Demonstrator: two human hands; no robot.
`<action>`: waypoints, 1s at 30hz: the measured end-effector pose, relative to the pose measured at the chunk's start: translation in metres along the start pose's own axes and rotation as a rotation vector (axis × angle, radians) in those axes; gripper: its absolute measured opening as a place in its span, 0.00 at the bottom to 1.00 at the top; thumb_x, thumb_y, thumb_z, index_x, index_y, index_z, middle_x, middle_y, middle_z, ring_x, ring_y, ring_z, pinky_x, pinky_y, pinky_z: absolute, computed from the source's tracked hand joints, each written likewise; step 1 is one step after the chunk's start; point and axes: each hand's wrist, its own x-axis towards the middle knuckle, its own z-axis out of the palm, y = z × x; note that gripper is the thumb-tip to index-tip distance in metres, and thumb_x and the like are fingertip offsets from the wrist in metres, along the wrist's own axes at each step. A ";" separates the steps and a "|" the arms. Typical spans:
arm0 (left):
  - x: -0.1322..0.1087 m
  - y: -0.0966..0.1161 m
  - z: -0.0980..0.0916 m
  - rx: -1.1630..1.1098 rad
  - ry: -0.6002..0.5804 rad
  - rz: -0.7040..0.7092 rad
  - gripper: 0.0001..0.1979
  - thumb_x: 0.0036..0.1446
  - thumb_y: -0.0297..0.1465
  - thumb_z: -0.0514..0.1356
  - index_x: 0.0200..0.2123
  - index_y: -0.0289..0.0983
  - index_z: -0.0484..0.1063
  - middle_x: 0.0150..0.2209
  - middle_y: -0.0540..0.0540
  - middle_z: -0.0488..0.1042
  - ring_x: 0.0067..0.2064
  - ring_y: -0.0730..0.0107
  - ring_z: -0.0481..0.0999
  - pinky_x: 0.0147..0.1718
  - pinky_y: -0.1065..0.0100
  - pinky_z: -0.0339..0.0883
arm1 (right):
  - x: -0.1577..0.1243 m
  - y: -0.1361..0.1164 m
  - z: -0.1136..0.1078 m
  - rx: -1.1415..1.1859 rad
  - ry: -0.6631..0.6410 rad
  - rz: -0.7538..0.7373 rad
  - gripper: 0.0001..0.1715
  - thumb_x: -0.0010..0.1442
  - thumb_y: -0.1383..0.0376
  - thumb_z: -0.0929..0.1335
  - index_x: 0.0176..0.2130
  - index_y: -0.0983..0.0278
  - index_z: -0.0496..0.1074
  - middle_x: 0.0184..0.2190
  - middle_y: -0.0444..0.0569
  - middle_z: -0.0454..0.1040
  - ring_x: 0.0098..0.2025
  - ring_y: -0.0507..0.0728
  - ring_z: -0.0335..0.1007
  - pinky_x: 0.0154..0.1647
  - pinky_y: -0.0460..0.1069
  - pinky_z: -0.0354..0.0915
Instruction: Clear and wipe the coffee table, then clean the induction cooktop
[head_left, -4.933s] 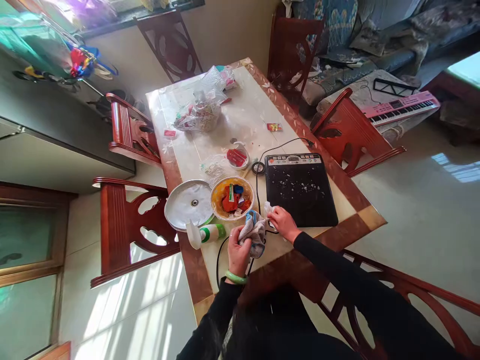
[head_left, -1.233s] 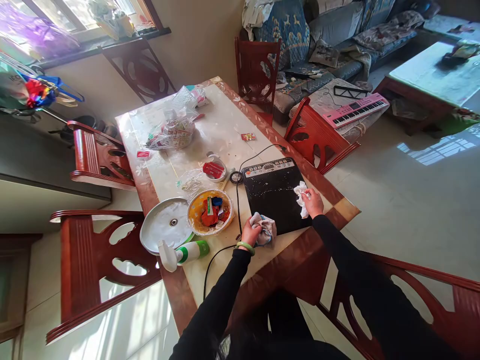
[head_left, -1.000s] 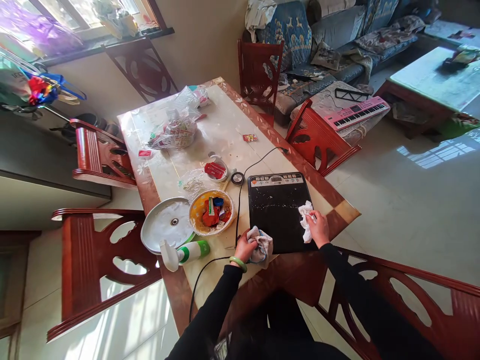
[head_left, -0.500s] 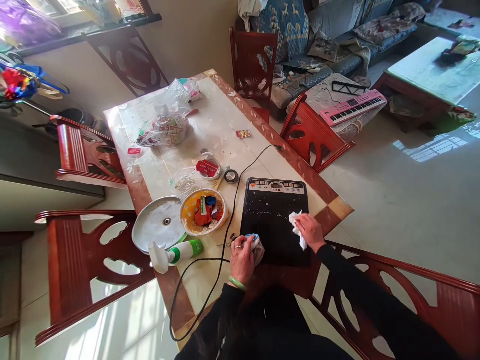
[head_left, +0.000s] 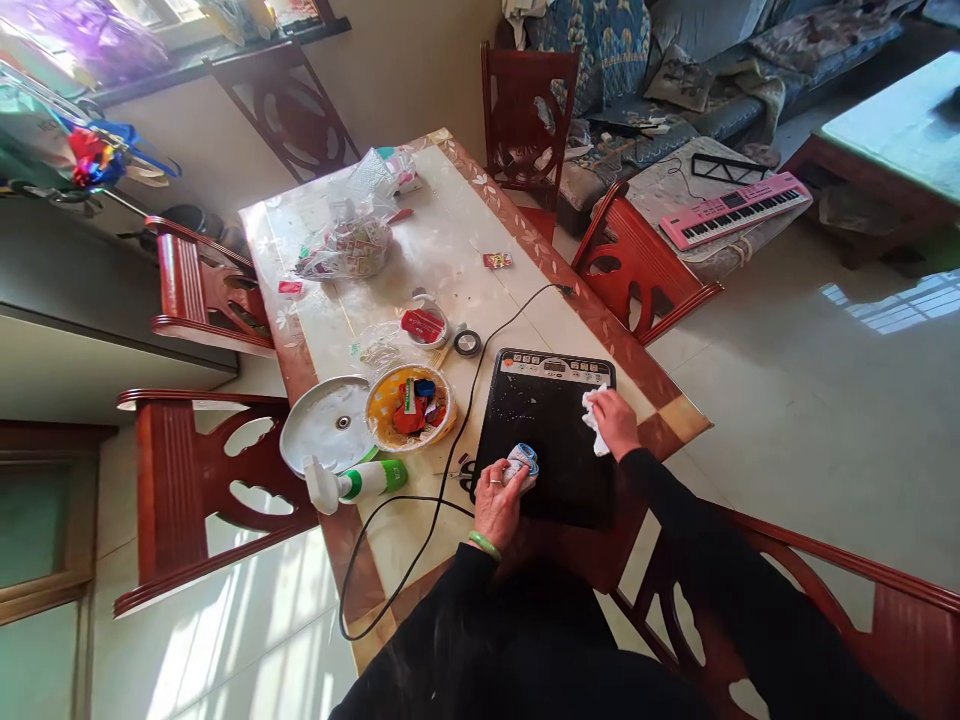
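Observation:
A black induction cooktop lies at the table's near end, with pale specks and droplets on the left of its top. My left hand, with a ring and a green bangle, is closed around a folded cloth with blue and white showing, over the cooktop's lower left. Between the fingers of my right hand is a crumpled white tissue, touching the cooktop's right side below the control panel. Dark-handled scissors lie left of the cooktop, partly covered.
A black cord loops left of the cooktop. Nearby are a spray bottle, a yellow bin of wrappers, a white round lid, a tape roll and a plastic bag. Wooden chairs surround the table.
My left hand has moved forward and right, carrying the cloth further over the cooktop. My right hand and the tissue have shifted up towards the control panel. The view has turned slightly left.

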 end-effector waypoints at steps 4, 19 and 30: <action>0.002 -0.008 -0.007 -0.016 0.042 -0.068 0.25 0.60 0.20 0.57 0.54 0.45 0.83 0.56 0.40 0.72 0.54 0.51 0.71 0.57 0.50 0.72 | -0.021 -0.028 0.019 0.079 -0.078 -0.101 0.16 0.69 0.71 0.64 0.42 0.58 0.80 0.45 0.52 0.80 0.48 0.62 0.73 0.53 0.58 0.72; 0.042 0.009 -0.029 0.267 -0.440 -0.223 0.28 0.61 0.19 0.55 0.63 0.42 0.70 0.57 0.36 0.67 0.54 0.52 0.68 0.50 0.58 0.67 | -0.059 0.017 -0.004 0.189 0.359 0.272 0.12 0.68 0.61 0.66 0.39 0.60 0.80 0.45 0.55 0.81 0.50 0.62 0.77 0.57 0.60 0.73; 0.053 0.018 -0.027 0.372 -0.518 -0.223 0.28 0.58 0.19 0.59 0.60 0.41 0.69 0.54 0.35 0.66 0.55 0.49 0.69 0.50 0.57 0.67 | -0.005 0.055 0.001 0.264 0.444 0.455 0.17 0.66 0.57 0.65 0.36 0.62 0.80 0.37 0.54 0.83 0.42 0.61 0.79 0.50 0.57 0.76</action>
